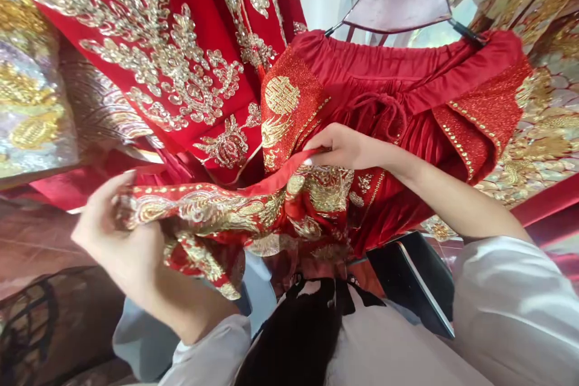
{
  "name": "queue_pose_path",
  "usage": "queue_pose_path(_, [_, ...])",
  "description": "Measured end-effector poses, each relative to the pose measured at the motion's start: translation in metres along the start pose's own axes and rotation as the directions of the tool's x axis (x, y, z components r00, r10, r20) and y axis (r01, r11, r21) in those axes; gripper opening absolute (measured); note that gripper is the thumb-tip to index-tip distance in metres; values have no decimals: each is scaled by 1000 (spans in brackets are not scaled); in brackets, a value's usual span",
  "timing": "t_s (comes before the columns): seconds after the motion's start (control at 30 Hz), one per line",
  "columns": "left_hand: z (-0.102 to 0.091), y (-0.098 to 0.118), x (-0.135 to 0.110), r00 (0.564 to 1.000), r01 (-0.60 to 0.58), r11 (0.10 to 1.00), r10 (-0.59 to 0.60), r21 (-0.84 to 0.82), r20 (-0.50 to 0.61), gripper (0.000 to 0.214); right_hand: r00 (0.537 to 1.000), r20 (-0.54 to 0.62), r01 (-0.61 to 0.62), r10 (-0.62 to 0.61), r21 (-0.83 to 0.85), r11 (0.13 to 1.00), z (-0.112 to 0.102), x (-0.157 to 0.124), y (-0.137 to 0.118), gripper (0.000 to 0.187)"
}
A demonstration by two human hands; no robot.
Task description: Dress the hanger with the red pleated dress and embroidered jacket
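Round gold double-happiness character (282, 95) on red garment (380, 66) near right hand (340, 146)

glossy cloth waistband (384, 61), rough glittering embroidered panel (205, 210)

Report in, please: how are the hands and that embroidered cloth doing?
Left hand and right hand: both gripping. Cloth: spread between them, lower part hanging. In the way: nothing obvious; hung garment close behind.
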State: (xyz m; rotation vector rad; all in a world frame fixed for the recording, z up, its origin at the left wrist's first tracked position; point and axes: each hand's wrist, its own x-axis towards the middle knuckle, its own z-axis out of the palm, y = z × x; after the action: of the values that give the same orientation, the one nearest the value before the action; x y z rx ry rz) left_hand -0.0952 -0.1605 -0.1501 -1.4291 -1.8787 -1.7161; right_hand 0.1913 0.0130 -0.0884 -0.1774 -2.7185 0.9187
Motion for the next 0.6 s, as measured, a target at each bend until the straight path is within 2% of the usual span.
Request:
queue_pose_path(0.03, [0, 6, -4, 995, -33, 999, 37, -42, 91, 62, 998, -44, 40, -40, -12, 999, -3, 3, -8, 25])
queue_pose_path(0.07, [3, 12, -8, 970, -63, 992, 86, -106, 227, 71, 995, -64, 70, -72, -27, 997, -6, 7, -17, 24])
queue_pose_path(0.1, [8, 18, -13, 913, -74, 979, 143, -190, 382, 78, 992, -79, 93, -96, -45, 995, -8, 11, -25, 24])
queue_pose_path(0.13, [16, 23, -18, 826, -51, 960, 196, -276, 528, 83, 989, -94, 106, -112, -66, 992, -9, 15, -32, 24])
queue_pose_path(0.17, [26, 28, -24, 737, -1, 937, 236, -349, 634, 87, 987, -105, 111, -119, -87, 990, -9, 20, -39, 24])
queue_pose_path(0.2, [37, 31, -30, 677, 71, 915, 248, -396, 693, 88, 987, -113, 104, -116, -104, 989, -8, 24, -44, 23])
queue_pose_path(0.23, [50, 34, -36, 659, 148, 898, 223, -415, 718, 87, 987, -125, 83, -97, -117, 990, -5, 29, -48, 23])
queue_pose_path(0.3, [74, 36, -45, 709, 269, 892, 72, -363, 702, 65, 986, -162, 13, -35, -132, 991, -1, 39, -53, 23])
queue_pose_path(0.4, [95, 34, -43, 725, 333, 901, -56, -278, 686, 25, 967, -247, -105, 56, -190, 976, 2, 51, -52, 24])
queue_pose_path(0.5, [94, 23, -23, 650, 397, 881, -71, -258, 757, 18, 949, -302, -193, 90, -333, 923, -2, 61, -42, 15])
queue_pose_path(0.6, [88, 8, 0, 554, 630, 734, -194, -255, 810, 23, 944, -323, -238, 70, -518, 821, -12, 70, -29, 12])
